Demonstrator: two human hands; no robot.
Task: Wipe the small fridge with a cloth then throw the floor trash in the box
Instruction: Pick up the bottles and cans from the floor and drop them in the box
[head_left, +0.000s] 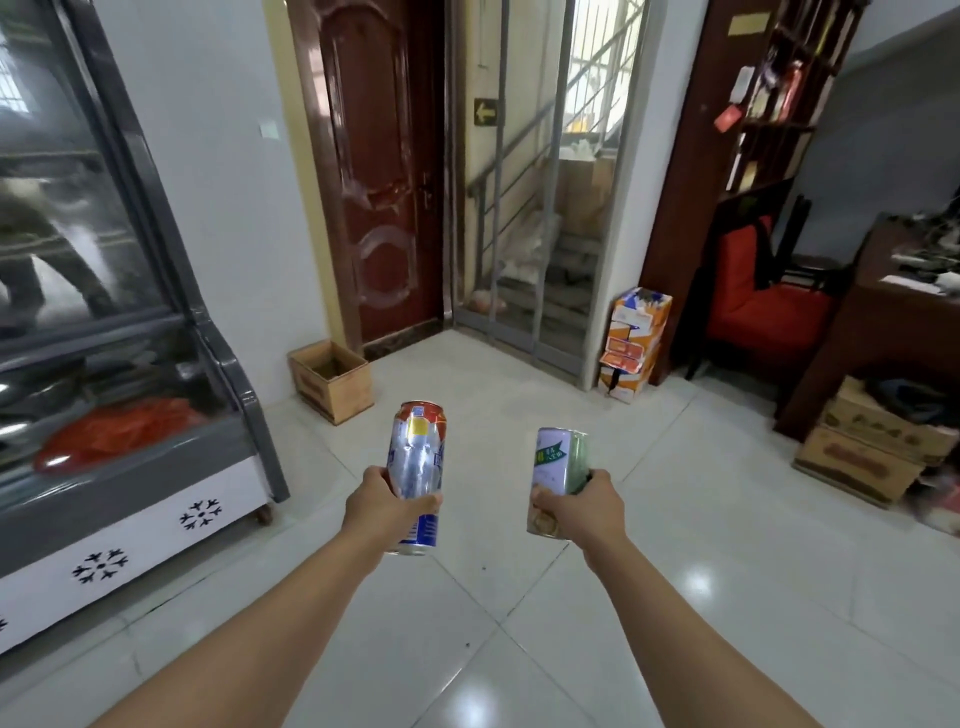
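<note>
Now the left hand (382, 501) grips a tall can (417, 475) and the right hand (587, 506) grips a green-and-white can (556, 480), both held above the floor (519, 649). Ahead, the open wooden box (331, 380) sits by the wall corner beside the fridge (130, 364). A toss from here could miss or bounce out; nothing blocks the way.

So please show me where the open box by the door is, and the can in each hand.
open box (337, 395): head view, front wall.
blue and silver can (418, 457): head view, upper body.
green and white can (553, 465): head view, label.
</note>
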